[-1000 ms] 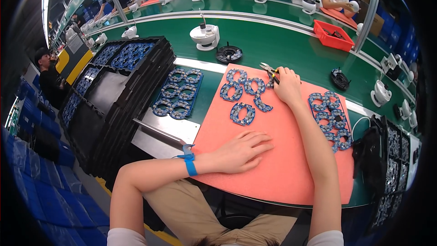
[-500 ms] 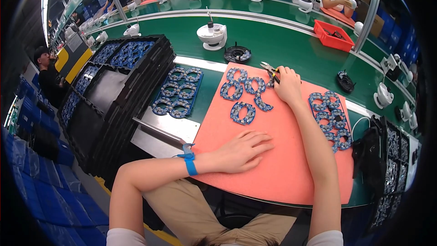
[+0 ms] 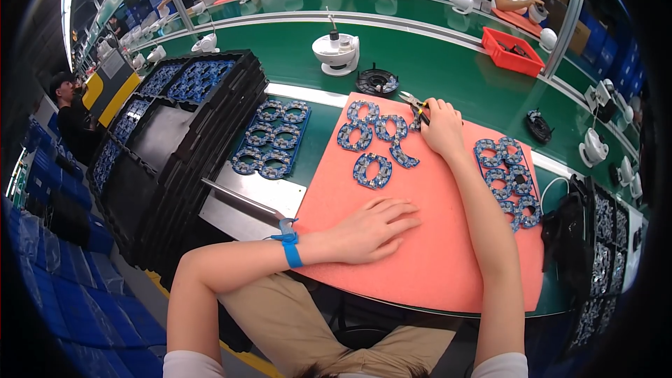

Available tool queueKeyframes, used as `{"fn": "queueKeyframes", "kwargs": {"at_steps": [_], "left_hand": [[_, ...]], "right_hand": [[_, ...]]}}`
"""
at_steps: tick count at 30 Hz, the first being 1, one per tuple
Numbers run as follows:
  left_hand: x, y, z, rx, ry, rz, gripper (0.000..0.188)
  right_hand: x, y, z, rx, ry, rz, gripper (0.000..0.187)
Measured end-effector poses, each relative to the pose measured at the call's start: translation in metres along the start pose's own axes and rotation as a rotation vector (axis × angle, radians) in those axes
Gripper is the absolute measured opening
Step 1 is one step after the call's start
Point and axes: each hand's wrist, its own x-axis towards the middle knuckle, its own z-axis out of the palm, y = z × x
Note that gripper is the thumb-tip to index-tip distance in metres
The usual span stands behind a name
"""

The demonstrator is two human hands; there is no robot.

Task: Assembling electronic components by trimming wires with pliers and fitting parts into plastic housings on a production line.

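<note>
On the pink mat [image 3: 392,259], my left hand [image 3: 374,231] lies flat with its fingers spread, holding nothing. A blue wrist strap [image 3: 290,245] circles that wrist. At the mat's far edge, my right hand [image 3: 442,128] has its fingers curled over the handles of diagonal cutters [image 3: 414,101], whose jaws point away to the left. Just left of this hand are several blue ring-shaped circuit boards: a joined pair [image 3: 355,136], a ring with a curved strip [image 3: 392,128] touching or overlapping it, and a single ring [image 3: 372,170] nearer me. The palm hides part of the cutters.
Panels of joined circuit boards lie left [image 3: 271,138] and right [image 3: 505,175] of the mat. Black trays [image 3: 189,133] are stacked at left. Beyond, a green conveyor [image 3: 434,63] carries a white device [image 3: 337,53], a black round part [image 3: 377,81] and a red bin [image 3: 513,52]. People sit across.
The white device and black round part have shifted right along the conveyor. White devices on the far line have moved slightly left. My hands have stayed nearly still.
</note>
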Motion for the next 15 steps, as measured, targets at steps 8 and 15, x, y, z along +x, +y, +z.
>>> {"fn": "queueKeyframes", "kwargs": {"at_steps": [8,15], "left_hand": [[0.000,-0.001,-0.001,0.001,-0.002,-0.005,0.048],[0.005,0.000,0.001,-0.017,0.002,0.019,0.048]], "right_hand": [[0.001,0.000,0.003,0.004,0.006,-0.007,0.031],[-0.002,0.009,-0.002,-0.017,0.030,-0.009,0.030]]}}
